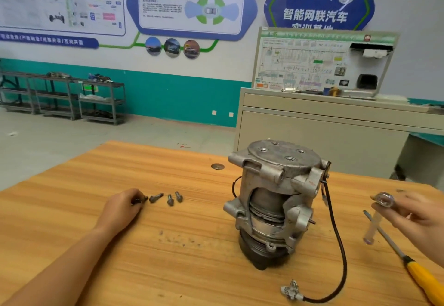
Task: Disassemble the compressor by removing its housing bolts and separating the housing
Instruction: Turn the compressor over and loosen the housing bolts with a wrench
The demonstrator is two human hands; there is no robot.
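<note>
Head view, sole entry.

Compressor point(274, 207): upright on the wooden table point(192, 277), long axis vertical, dark pulley end down, end cover point(281, 155) up. Four bolt holes in that cover, all showing empty. Body cut away at the front, inner parts exposed. Black cable point(341, 252) trailing from the upper right lug down to a connector point(291, 290) on the table near the front edge.

Left hand point(120, 206): well apart to the left of the compressor, resting on the table, fingers curled and pinching a bolt point(139, 201) at its tip. Bolt axis roughly level, pointing right toward the row.

Loose bolts point(170, 199): three, lying on the table just right of the left fingertips, between that hand and the compressor, each apart from the next.

Right hand point(415, 219): raised off the table to the right of the compressor, fingers closed loosely round a shiny round-headed wrench point(384, 200); tool blurred, exact type not certain.

Screwdriver point(420, 278): yellow handle, flat on the table below the right hand, shaft pointing up-left.

Judgement: all four housing bolts apparently out; separation of the housing not yet done. Cover seam high on the body, pull direction straight up along the vertical axis. Right hand nearer the compressor but occupied; left hand farther, busy with the last bolt.
</note>
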